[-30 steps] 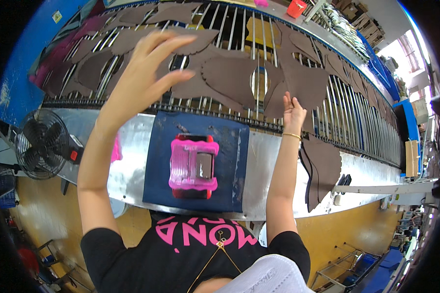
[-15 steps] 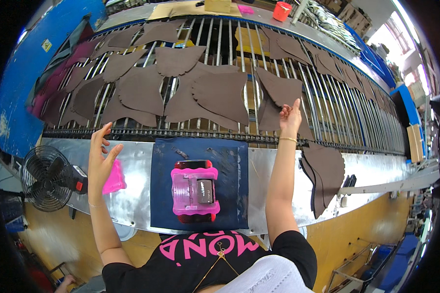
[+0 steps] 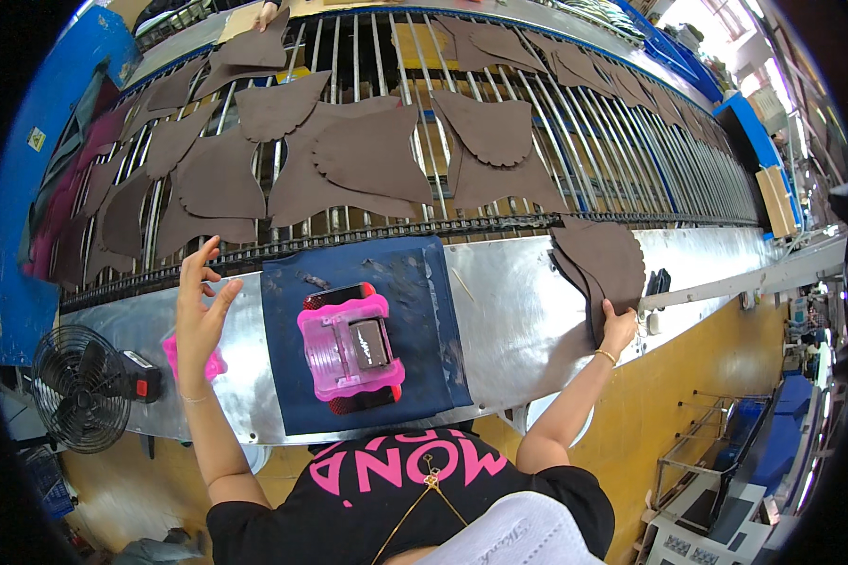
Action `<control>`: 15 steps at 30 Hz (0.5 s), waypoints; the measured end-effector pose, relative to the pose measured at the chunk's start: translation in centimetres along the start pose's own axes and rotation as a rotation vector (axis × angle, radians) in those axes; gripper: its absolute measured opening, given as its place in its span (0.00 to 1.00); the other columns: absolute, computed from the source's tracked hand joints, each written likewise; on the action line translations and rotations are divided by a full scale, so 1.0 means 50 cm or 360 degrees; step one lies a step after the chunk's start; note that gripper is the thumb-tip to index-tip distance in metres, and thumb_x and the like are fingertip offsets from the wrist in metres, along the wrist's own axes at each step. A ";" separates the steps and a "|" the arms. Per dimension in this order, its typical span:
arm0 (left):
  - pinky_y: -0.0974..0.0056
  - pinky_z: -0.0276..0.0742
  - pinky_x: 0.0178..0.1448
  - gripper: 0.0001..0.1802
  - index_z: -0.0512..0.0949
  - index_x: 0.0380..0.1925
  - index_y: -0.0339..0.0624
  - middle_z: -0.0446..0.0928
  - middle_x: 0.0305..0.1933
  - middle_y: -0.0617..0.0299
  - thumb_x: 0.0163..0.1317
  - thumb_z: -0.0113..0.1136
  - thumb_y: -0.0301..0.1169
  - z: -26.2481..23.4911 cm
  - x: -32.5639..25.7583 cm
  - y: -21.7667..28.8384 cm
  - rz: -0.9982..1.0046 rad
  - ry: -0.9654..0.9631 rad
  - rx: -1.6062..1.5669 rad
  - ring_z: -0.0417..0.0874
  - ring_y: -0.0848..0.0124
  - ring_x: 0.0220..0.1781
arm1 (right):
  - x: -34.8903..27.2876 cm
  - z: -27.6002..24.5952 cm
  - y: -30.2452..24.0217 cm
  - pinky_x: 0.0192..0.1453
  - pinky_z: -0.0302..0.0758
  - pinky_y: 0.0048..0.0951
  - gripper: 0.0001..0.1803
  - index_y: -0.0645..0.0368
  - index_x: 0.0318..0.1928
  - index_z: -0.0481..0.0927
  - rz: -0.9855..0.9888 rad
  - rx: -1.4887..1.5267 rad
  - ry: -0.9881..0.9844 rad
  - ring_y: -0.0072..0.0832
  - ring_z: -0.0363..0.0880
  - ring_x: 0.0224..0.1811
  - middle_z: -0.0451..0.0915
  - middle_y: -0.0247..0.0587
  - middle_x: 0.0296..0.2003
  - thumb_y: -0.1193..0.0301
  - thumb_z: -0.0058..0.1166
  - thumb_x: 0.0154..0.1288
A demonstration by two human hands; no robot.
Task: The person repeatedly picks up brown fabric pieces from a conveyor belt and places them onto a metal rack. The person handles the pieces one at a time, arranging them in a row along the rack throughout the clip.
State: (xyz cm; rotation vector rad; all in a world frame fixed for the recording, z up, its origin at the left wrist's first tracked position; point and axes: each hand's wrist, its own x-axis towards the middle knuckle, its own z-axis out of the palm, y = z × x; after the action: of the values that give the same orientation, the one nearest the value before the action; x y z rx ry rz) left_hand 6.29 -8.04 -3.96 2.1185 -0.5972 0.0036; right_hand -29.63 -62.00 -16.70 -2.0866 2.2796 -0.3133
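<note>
My right hand (image 3: 618,330) grips the lower edge of a small stack of dark brown cut sheet pieces (image 3: 605,259), some with a scalloped edge, on the right of the metal table. My left hand (image 3: 200,297) hovers above the table's left part, fingers apart and holding nothing. Between my hands a dark blue mat (image 3: 424,377) carries a pink clear plastic holder (image 3: 328,356) with a dark block in it. Past the table's far edge, a scalloped brown piece (image 3: 488,127) overlaps a larger brown piece (image 3: 528,188) on the metal bars.
More overlapping brown pieces (image 3: 219,179) cover the bar conveyor (image 3: 622,160). A chain (image 3: 396,229) runs along its near side. At left stand a black fan (image 3: 83,388) and a pink object (image 3: 219,365). Another person's hand (image 3: 268,13) touches a brown piece at the far side.
My right hand has come back from the scalloped piece on the bars to the stack. That piece now lies flatter. The view has shifted, and another person's hand has appeared at the far side.
</note>
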 end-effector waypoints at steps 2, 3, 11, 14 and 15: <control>0.72 0.65 0.43 0.32 0.69 0.61 0.45 0.72 0.54 0.61 0.54 0.66 0.30 0.003 -0.003 0.000 0.0007 -0.0024 -0.0013 0.69 0.76 0.41 | 0.008 -0.002 -0.010 0.58 0.71 0.49 0.45 0.57 0.60 0.70 0.0064 0.0094 -0.0097 0.55 0.71 0.57 0.70 0.62 0.55 0.46 0.69 0.46; 0.72 0.66 0.43 0.32 0.69 0.61 0.45 0.72 0.54 0.61 0.54 0.66 0.30 0.003 -0.006 -0.001 0.0019 -0.0032 0.0003 0.70 0.76 0.41 | 0.010 -0.001 -0.012 0.58 0.71 0.49 0.46 0.57 0.61 0.69 0.0092 0.0142 -0.0146 0.56 0.70 0.58 0.69 0.63 0.57 0.46 0.69 0.45; 0.72 0.67 0.43 0.34 0.68 0.63 0.47 0.71 0.56 0.60 0.54 0.66 0.29 -0.013 -0.029 -0.020 -0.0084 -0.0009 -0.0016 0.71 0.76 0.41 | 0.055 -0.018 0.024 0.63 0.65 0.55 0.55 0.60 0.61 0.67 0.0183 0.0085 -0.0265 0.59 0.63 0.64 0.63 0.61 0.63 0.42 0.73 0.34; 0.72 0.67 0.42 0.34 0.67 0.63 0.48 0.70 0.57 0.60 0.55 0.65 0.29 -0.017 -0.043 -0.038 -0.0135 -0.0015 -0.0050 0.71 0.77 0.40 | 0.042 -0.043 -0.008 0.64 0.64 0.58 0.53 0.59 0.60 0.69 0.0335 0.0015 -0.0243 0.59 0.63 0.63 0.64 0.60 0.62 0.43 0.73 0.36; 0.72 0.67 0.42 0.34 0.67 0.64 0.48 0.70 0.57 0.59 0.55 0.65 0.29 -0.017 -0.043 -0.038 -0.0141 -0.0031 -0.0055 0.72 0.77 0.39 | 0.040 -0.049 -0.009 0.63 0.66 0.57 0.51 0.59 0.60 0.70 0.0328 0.0028 -0.0257 0.59 0.64 0.63 0.65 0.59 0.61 0.43 0.73 0.37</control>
State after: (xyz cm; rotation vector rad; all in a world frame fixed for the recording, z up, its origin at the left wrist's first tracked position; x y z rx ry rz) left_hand 5.34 -5.60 -5.43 2.1118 -0.5113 -0.0766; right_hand -29.77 -63.71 -14.02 -1.7764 2.3578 -0.1497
